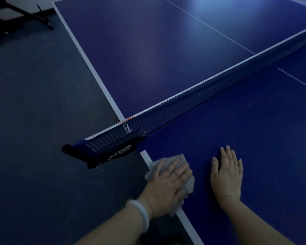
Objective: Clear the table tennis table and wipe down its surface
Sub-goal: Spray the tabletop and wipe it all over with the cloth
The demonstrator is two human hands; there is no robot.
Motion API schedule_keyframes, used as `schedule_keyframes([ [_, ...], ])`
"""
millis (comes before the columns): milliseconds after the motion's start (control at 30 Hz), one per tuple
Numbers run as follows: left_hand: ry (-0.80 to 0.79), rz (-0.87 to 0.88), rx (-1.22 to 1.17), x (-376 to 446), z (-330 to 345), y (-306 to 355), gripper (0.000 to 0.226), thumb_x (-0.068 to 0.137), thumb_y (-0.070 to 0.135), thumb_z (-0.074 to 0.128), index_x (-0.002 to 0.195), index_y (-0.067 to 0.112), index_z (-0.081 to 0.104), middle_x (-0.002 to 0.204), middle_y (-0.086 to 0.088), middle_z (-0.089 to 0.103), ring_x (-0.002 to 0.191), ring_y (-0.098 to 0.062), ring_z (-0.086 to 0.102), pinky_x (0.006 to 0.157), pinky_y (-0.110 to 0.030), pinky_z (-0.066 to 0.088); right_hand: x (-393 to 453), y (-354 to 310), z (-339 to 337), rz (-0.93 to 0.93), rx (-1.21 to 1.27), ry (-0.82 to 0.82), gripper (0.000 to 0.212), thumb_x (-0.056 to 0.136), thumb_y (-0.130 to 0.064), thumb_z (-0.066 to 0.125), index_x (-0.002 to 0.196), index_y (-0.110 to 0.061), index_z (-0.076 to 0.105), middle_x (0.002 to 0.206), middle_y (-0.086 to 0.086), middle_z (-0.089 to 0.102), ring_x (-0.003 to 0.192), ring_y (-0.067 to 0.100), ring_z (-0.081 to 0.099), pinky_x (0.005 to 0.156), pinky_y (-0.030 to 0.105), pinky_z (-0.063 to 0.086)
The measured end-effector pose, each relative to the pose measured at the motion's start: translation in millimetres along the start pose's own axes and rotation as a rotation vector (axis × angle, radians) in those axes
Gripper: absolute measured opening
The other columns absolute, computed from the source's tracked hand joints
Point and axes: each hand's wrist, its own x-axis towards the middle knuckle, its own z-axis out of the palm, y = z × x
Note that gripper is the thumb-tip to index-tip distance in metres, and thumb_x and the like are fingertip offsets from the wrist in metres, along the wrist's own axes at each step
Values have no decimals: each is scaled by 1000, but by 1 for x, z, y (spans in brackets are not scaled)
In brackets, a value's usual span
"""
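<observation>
The blue table tennis table [254, 131] fills the right and top of the view, with a white stripe along its left edge. A crumpled grey cloth [188, 184] lies on that edge, just before the net. My left hand [168, 188] presses flat on the cloth with straight, spread fingers. My right hand [227, 175] rests flat on the bare table surface a little to the right of the cloth, fingers straight and pointing toward the net.
The dark net [193, 98] crosses the table diagonally, and its post and clamp [88, 152] stick out past the left edge. Dark floor [34, 112] lies to the left. The black wheeled base of a chair [25, 15] stands at the top left.
</observation>
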Motion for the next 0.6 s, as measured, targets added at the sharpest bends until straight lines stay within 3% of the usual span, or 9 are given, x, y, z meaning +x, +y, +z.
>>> schedule_keyframes([
  [133,-5,-312,52,30,-16,-49,61,99,50,7,151,29,-16,162,7,-19,143,-15,-30,119,-48,-12,0,-1,0,-2,-2,1,59,102,-45,19,155,-19,20,164,-4,10,150,7,1,123,31,-7],
  [233,13,-452,12,39,-13,-30,63,100,50,9,149,24,-21,159,4,-25,144,-22,-30,118,-53,-7,1,-1,0,3,17,2,59,102,-45,19,155,-19,21,164,-5,11,150,7,1,123,31,-7],
  [333,-15,-250,2,27,0,31,71,95,52,15,150,18,-15,160,-6,-21,143,-29,-31,116,-60,-9,0,1,0,3,38,-7,58,103,-44,22,155,-19,22,164,-4,12,151,7,3,123,31,-7],
  [467,-89,3,-157,19,1,89,76,93,56,22,154,24,-10,162,1,-21,140,-16,-37,115,-49,-22,5,1,-14,19,275,-73,49,105,-34,31,152,-18,31,162,-3,20,150,7,9,123,30,-4],
  [533,-56,51,-301,21,-9,88,76,95,52,32,155,26,-7,162,6,-18,142,-8,-33,116,-42,-22,3,4,-28,25,366,-94,47,105,-29,36,150,-17,35,161,-1,25,149,8,13,124,33,0],
  [600,80,-9,-344,22,-16,71,65,99,45,25,156,25,2,163,8,-10,145,-6,-23,120,-40,-13,-10,7,-39,-41,254,-24,46,103,-26,44,147,-16,40,158,-1,31,148,9,16,123,34,3],
])
